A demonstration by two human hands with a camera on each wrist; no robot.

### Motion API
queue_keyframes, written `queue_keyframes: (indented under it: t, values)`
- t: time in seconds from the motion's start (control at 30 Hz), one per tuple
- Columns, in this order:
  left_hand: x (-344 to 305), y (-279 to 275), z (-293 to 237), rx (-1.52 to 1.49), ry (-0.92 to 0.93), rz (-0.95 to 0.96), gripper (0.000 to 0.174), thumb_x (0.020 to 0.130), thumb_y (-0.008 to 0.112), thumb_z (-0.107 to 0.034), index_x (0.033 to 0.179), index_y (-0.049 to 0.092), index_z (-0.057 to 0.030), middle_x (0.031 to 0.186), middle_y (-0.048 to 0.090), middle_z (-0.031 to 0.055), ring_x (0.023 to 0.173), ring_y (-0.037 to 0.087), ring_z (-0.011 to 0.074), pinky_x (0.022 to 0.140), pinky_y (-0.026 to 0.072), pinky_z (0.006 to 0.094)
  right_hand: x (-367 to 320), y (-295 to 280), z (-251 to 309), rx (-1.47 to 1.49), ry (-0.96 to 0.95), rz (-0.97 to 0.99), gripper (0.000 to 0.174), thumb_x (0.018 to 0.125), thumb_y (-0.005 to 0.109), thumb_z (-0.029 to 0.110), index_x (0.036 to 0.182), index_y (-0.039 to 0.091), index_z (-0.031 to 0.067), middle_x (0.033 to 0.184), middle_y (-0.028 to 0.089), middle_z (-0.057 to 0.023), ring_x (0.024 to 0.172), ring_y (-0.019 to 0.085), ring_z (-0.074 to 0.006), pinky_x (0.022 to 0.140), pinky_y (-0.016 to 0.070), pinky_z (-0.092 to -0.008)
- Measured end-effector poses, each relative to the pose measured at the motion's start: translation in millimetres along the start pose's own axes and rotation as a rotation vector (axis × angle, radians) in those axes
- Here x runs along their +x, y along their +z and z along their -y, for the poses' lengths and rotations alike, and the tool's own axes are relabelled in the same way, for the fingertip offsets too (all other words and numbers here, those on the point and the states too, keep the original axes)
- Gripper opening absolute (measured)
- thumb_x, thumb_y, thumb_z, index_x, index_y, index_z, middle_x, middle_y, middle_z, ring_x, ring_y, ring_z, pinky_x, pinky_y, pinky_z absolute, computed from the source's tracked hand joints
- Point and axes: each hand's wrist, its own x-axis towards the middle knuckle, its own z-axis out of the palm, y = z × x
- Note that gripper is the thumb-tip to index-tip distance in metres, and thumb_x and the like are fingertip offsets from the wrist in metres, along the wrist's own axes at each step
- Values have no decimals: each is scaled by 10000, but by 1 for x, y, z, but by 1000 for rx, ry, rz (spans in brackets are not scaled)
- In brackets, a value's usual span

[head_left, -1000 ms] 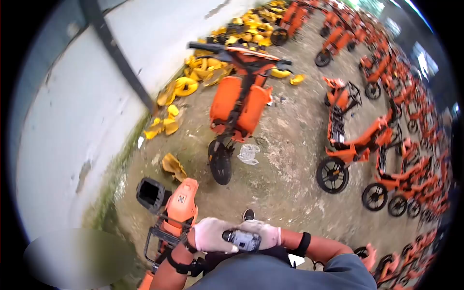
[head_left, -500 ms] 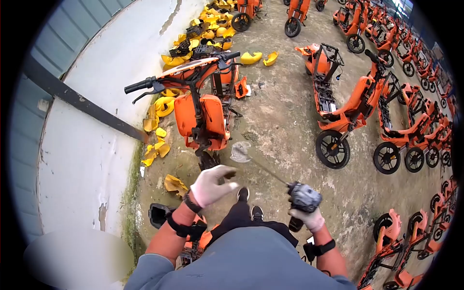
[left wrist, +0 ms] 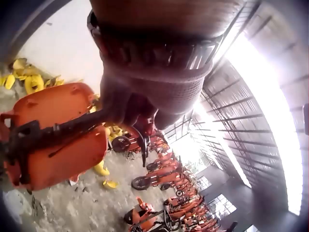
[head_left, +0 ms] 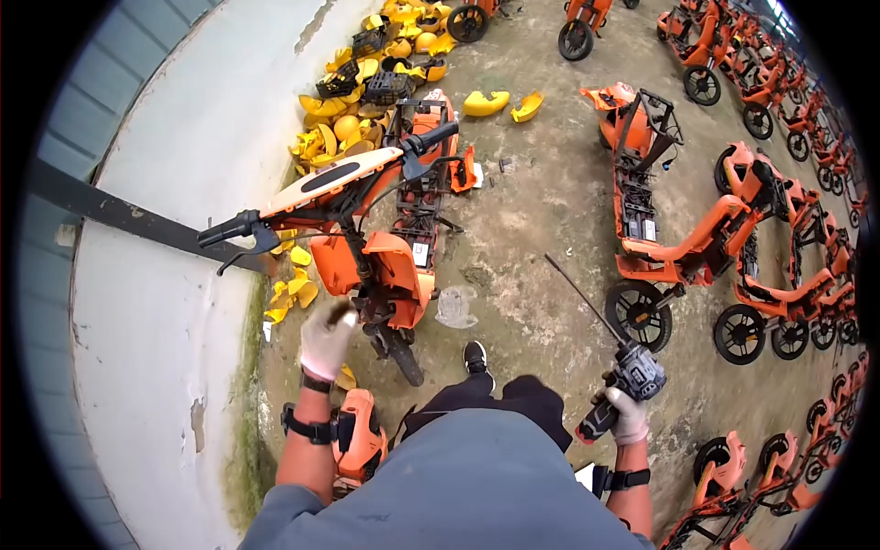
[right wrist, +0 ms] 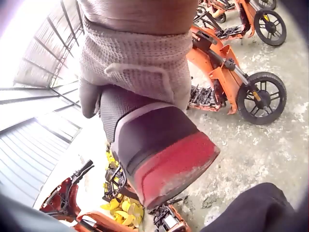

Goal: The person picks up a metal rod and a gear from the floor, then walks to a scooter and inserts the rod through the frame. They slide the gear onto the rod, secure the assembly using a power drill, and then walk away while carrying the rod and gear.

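Observation:
In the head view my gloved right hand (head_left: pixel 629 417) grips a grey and black cordless drill (head_left: pixel 639 371) by its handle. Its long thin bit (head_left: pixel 582 293) points up and to the left. The right wrist view shows the red and black battery base (right wrist: pixel 169 154) below the glove. My gloved left hand (head_left: pixel 325 341) is raised with loosely bent fingers and nothing visible in them, close to the front of an orange scooter (head_left: pixel 403 275). The scooter's handlebar (head_left: pixel 335 188) lies just ahead of that hand, and its front wheel (head_left: pixel 401 356) to the right.
A white wall (head_left: pixel 174 302) runs along the left, with yellow plastic parts (head_left: pixel 344 128) heaped at its foot. Rows of partly stripped orange scooters (head_left: pixel 687 247) stand on the right. An orange scooter part (head_left: pixel 360 440) is beside my left forearm. Clear plastic (head_left: pixel 456 307) lies on the floor.
Both hands were together on the drill at my waist. My left hand has let go and moved forward to the left; my right hand has carried the drill to the right.

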Motion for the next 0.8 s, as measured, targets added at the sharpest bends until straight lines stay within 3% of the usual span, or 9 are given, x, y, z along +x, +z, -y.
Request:
queue_keyframes:
  t: [0.1,0.13,0.23,0.3,0.37,0.47,0.7,0.8]
  values:
    - [45,14,-58,139,133,-125,320,780,648,-81,1077,622,36,1006,661,134,959,630,193,875,478,296,37,15,31,-18,-12,21,469,706,687,138,1127,547,-14,899,623,-105,730,645,-238,697,554,-374]
    - [62,20,-60,199,268,-222,342,768,645,-71,1090,607,36,1037,644,146,999,618,233,908,461,318,50,13,36,-18,0,35,473,706,688,137,1131,545,-14,917,621,-107,734,646,-239,703,555,-377]
    - [113,37,-81,352,366,-258,413,773,670,-125,1146,590,35,1217,590,177,1139,557,309,974,436,367,89,10,55,-7,26,50,488,715,680,124,1155,529,-23,964,615,-114,784,656,-256,760,555,-412]
    - [143,56,-88,459,333,-289,452,784,687,-190,1164,586,33,1296,544,183,1199,515,326,1012,411,385,124,3,65,37,94,113,471,729,669,113,1153,524,-33,895,631,-115,814,663,-280,795,545,-431]
    - [166,74,-81,455,177,-284,507,816,671,-283,1212,568,16,1339,508,183,1255,462,338,1058,361,397,165,-10,77,75,203,201,437,737,671,102,1132,530,-21,870,634,-115,810,677,-273,771,559,-414]
    - [182,98,-76,640,69,-316,527,834,652,-302,1255,552,-2,1374,479,178,1340,355,343,1111,280,402,219,-16,118,-5,276,289,435,741,669,104,1136,531,-15,890,626,-110,788,670,-261,750,562,-400]
    - [203,142,-96,1102,-181,-203,806,780,673,-449,1433,356,-97,1510,253,187,1391,157,450,1117,256,490,302,-23,188,-95,290,337,394,741,657,93,1103,549,-21,898,625,-113,758,658,-245,702,562,-379]
    - [209,153,-100,1270,-263,-176,855,768,680,-467,1457,310,-121,1518,236,179,1391,145,463,1085,302,528,319,-23,199,-119,276,344,418,736,635,96,1127,537,-12,855,630,-107,741,642,-241,686,554,-361]
